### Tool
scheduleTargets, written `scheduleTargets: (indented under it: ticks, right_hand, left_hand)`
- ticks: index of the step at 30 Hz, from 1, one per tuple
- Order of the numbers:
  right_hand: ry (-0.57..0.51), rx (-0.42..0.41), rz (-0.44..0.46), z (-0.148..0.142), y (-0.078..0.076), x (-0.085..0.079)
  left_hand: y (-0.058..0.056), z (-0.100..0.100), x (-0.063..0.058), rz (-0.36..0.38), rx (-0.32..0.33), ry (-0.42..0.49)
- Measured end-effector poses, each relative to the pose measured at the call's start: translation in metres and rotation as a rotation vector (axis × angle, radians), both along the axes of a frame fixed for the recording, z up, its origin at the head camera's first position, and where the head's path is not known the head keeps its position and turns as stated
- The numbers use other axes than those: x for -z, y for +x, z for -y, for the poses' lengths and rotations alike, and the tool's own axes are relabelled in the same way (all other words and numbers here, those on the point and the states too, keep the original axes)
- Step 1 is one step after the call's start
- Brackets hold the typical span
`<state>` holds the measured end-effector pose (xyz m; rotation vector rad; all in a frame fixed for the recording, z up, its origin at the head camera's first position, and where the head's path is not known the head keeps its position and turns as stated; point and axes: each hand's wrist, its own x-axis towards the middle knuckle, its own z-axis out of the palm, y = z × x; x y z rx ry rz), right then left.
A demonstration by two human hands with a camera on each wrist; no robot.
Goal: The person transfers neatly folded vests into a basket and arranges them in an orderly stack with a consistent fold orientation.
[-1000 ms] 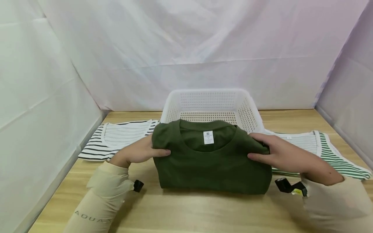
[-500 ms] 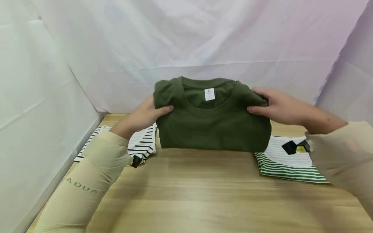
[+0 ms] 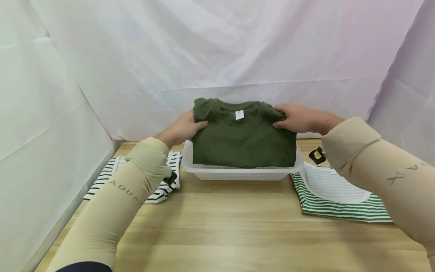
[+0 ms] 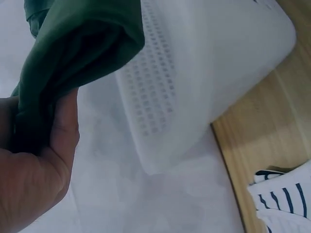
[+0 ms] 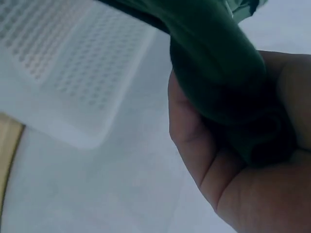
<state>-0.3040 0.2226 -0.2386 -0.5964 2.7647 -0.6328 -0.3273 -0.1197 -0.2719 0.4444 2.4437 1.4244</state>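
Note:
A folded dark green T-shirt (image 3: 242, 141) with a white neck label hangs between my two hands over the white plastic basket (image 3: 238, 175). My left hand (image 3: 183, 127) pinches its left shoulder, thumb in front and fingers behind. At the opposite shoulder my right hand (image 3: 300, 119) holds the cloth the same way. Both wrist views show the folded green fabric (image 4: 92, 39) gripped between thumb and fingers, with the basket's perforated wall beyond it. Most of the basket's inside is hidden behind the shirt in the head view.
A black-and-white striped garment (image 3: 105, 175) lies folded on the wooden table (image 3: 217, 219) left of the basket. On the right lies a green-and-white striped garment (image 3: 343, 211), partly covered by the right sleeve. A white curtain (image 3: 210, 45) stands behind.
The green shirt, held by both hands, rose from in front of the basket and moved forward over it. It has since come down slightly, and the basket's front shows beneath it.

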Motion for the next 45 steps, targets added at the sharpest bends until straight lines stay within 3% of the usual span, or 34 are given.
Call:
scheduleTargets:
  ticks: [6,11,15,19,22,29,33,38,41,42,45]
  right_hand:
    - [0.083,-0.023,0.112,0.015,-0.011,0.023]
    - [0.171,-0.041,0.181,0.022,-0.014,0.035]
    - [0.256,-0.028,0.182,0.026,-0.013,0.042]
    - [0.321,0.01,0.122,0.025,-0.011,0.046]
    - [0.33,0.039,0.11,0.024,-0.011,0.046]
    - [0.329,0.088,0.14,0.021,-0.011,0.043]
    - [0.365,0.078,0.07,0.023,-0.009,0.042]
    - [0.552,-0.007,-0.205,0.027,0.004,0.036]
    - [0.655,-0.082,-0.331,0.03,0.013,0.035]
    - [0.662,-0.124,-0.331,0.031,0.015,0.036]
    - [0.646,-0.234,-0.196,0.034,0.021,0.041]
  left_hand:
    - [-0.01,0.0,0.023,0.036,0.003,-0.19]
    - [-0.012,-0.002,0.034,0.02,0.03,-0.343]
    - [-0.012,-0.011,0.038,-0.045,0.051,-0.503]
    - [-0.011,-0.022,0.037,-0.101,0.041,-0.645]
    - [-0.01,-0.028,0.037,-0.111,0.016,-0.692]
    - [-0.006,-0.033,0.036,-0.111,-0.021,-0.69]
    - [0.001,-0.034,0.034,-0.195,0.0,-0.798]
    - [0.01,-0.036,0.036,-0.359,0.014,-0.917]
    - [0.015,-0.038,0.039,-0.442,0.066,-0.986]
    - [0.016,-0.039,0.039,-0.456,0.105,-1.013]
    - [0.02,-0.041,0.042,-0.417,0.259,-1.091]
